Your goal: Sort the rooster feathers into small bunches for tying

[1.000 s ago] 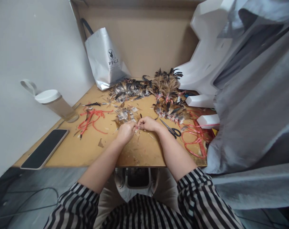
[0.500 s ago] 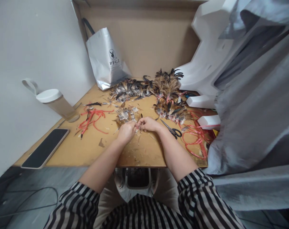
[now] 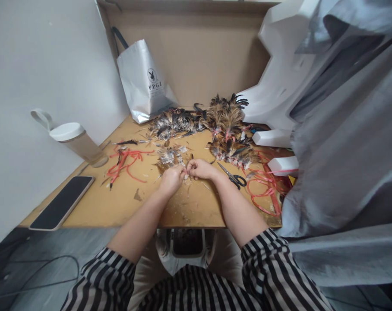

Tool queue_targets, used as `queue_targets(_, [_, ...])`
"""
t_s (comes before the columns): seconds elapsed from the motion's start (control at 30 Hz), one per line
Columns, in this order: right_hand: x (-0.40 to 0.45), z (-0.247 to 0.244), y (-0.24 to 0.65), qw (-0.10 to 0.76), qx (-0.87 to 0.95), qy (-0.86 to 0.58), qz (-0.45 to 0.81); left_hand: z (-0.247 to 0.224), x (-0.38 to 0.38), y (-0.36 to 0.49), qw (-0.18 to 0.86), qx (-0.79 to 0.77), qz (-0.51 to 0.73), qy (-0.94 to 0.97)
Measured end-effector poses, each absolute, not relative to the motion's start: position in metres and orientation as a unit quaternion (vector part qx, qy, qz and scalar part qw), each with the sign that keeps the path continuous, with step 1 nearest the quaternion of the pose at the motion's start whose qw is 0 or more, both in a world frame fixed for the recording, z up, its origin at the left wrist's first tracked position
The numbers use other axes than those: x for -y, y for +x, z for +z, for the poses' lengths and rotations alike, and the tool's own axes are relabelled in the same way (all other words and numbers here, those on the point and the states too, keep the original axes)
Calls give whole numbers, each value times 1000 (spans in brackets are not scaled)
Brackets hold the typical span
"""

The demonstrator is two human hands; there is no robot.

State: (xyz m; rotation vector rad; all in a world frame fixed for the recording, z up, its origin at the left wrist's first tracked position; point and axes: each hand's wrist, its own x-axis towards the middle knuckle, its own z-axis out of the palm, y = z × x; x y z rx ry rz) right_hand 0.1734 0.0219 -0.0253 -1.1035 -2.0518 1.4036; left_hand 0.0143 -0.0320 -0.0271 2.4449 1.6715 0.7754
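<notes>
Over the middle of the table, my left hand (image 3: 172,180) and my right hand (image 3: 200,169) meet with fingertips pinched together. Between them is a small feather bundle with a pinkish-red bit at its base, mostly hidden by the fingers. A dark feather tip rises behind my right fingers. Just beyond my left hand lies a small heap of loose pale and brown feathers (image 3: 170,155). Black-handled scissors (image 3: 232,175) lie open-bladed to the right of my right hand. Behind them sit brown feather bunches (image 3: 233,152) with red-tied, whitish bases.
Red plastic strips (image 3: 126,164) lie at left, and more red ribbon (image 3: 263,190) tangles at right. A phone (image 3: 62,203), a lidded cup (image 3: 82,142) and a silver bag (image 3: 144,82) stand or lie around the table. White machine parts (image 3: 273,138) and grey cloth (image 3: 345,151) border the right.
My hands stay together in nearly the same place, with only a slight shift of the fingers. The surrounding things have not moved.
</notes>
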Motion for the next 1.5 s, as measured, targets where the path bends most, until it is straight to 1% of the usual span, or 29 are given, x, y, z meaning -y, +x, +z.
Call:
queue_targets(0.13, [-22,-25,173,209,732,-389,519,-28,32,14,34,-550,246,797])
queue_targets(0.37, [-24,-27,175,207,737,-402,501,-29,31,13,36,-549,253,795])
queue_targets(0.63, [-21,-17,178,194,709,-399,548,-27,30,11,54,-547,256,796])
queue_targets(1.0, [-24,-22,178,211,707,-457,497,-26,33,10,40,-535,227,813])
queue_targets(1.5, [-22,-19,177,223,691,-484,488,-21,38,12,13,-532,200,823])
